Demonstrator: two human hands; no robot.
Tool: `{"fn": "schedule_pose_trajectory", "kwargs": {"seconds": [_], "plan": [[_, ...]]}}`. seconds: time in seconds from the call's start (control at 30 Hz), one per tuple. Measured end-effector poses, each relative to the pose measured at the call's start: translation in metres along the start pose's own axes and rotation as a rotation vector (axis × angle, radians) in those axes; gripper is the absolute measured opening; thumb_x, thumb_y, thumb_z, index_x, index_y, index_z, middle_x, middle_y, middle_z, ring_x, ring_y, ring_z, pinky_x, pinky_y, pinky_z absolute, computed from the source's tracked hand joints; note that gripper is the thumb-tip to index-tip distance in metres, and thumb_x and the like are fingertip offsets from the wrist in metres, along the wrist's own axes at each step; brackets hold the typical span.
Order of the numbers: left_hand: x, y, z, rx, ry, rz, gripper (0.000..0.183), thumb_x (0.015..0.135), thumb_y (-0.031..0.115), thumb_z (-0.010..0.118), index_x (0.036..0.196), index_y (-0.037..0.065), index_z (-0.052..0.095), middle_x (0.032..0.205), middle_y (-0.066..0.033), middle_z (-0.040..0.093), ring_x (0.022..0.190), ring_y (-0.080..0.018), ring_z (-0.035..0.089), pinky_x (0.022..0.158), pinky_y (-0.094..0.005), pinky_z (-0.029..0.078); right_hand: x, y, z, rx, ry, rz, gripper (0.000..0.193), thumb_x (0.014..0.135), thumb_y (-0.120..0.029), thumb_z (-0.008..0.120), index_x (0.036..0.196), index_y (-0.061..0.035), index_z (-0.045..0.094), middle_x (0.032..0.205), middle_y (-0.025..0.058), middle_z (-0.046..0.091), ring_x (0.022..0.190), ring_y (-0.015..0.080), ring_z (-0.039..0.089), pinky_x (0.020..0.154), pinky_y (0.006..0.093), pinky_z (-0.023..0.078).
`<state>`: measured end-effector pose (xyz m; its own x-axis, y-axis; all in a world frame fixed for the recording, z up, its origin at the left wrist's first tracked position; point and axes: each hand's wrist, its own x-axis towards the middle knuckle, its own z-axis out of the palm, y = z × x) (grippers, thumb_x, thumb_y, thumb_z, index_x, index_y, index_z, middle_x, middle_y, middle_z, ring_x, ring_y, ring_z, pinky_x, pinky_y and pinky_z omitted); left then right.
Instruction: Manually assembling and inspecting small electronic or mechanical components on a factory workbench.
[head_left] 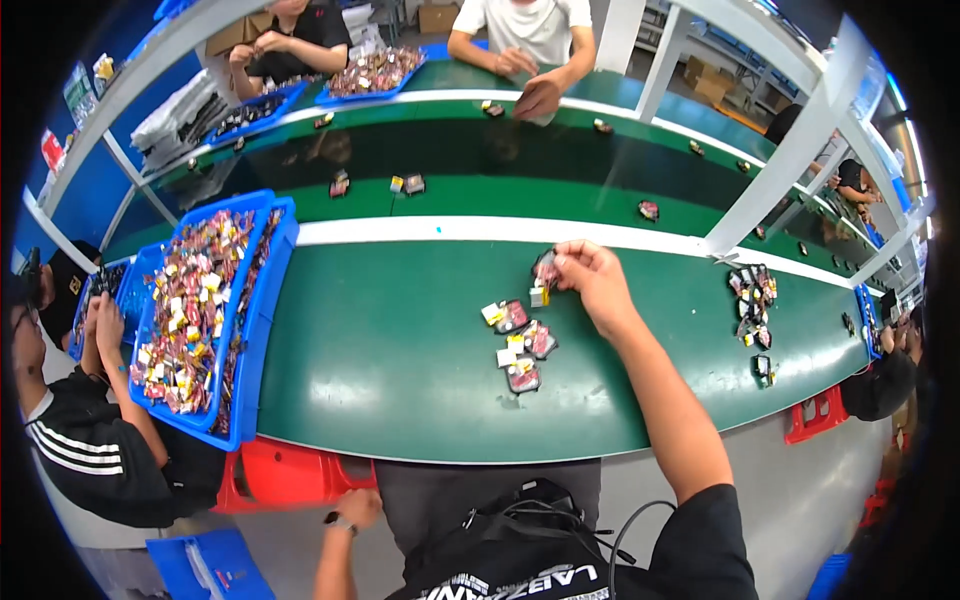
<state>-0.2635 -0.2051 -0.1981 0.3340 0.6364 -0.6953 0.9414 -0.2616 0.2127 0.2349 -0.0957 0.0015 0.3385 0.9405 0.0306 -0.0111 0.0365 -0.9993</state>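
My right hand (597,285) reaches over the green table and pinches a small dark-edged piece (543,275) with a pinkish middle and a white-yellow tag. Just below it, a short column of similar pieces (524,345) lies on the table top, some touching one another. My left hand (358,508) hangs low beside my lap, off the table, near a red stool (285,472). A watch sits on that wrist. How its fingers lie is too small and blurred to make out.
Blue trays (268,340) heaped with such pieces stand at the left. Another cluster (752,300) lies at the right. Beyond a white rail (450,231), a green belt (480,195) carries scattered pieces. Co-workers sit opposite and at both sides; a grey post (775,165) rises at right.
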Motion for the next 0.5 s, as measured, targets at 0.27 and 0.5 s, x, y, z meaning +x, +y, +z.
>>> {"fn": "schedule_pose_trajectory", "kwargs": {"seconds": [0.27, 0.5], "plan": [[-0.058, 0.194, -0.271, -0.902, 0.1, 0.877, 0.026, 0.099, 0.018, 0.053, 0.114, -0.001, 0.061, 0.106, -0.0114, 0.068, 0.084, -0.0154, 0.064, 0.074, -0.0291, 0.054, -0.022, -0.021, 0.01, -0.039, -0.186, -0.151, 0.013, 0.092, -0.003, 0.061, 0.105, -0.0007, 0.061, 0.094, 0.0034, 0.066, 0.085, 0.0092, 0.063, 0.074, 0.0237, 0.051], [0.054, 0.257, -0.319, -1.132, -0.068, 0.919, 0.033, 0.1, 0.019, 0.051, 0.129, 0.002, 0.053, 0.114, -0.0093, 0.059, 0.097, -0.0133, 0.059, 0.084, -0.0361, 0.057, -0.026, -0.039, 0.044, -0.318, -0.091, -0.383, 0.014, 0.087, -0.004, 0.065, 0.1, 0.0013, 0.065, 0.089, 0.0083, 0.069, 0.081, 0.0126, 0.065, 0.075, 0.0271, 0.053]]}}
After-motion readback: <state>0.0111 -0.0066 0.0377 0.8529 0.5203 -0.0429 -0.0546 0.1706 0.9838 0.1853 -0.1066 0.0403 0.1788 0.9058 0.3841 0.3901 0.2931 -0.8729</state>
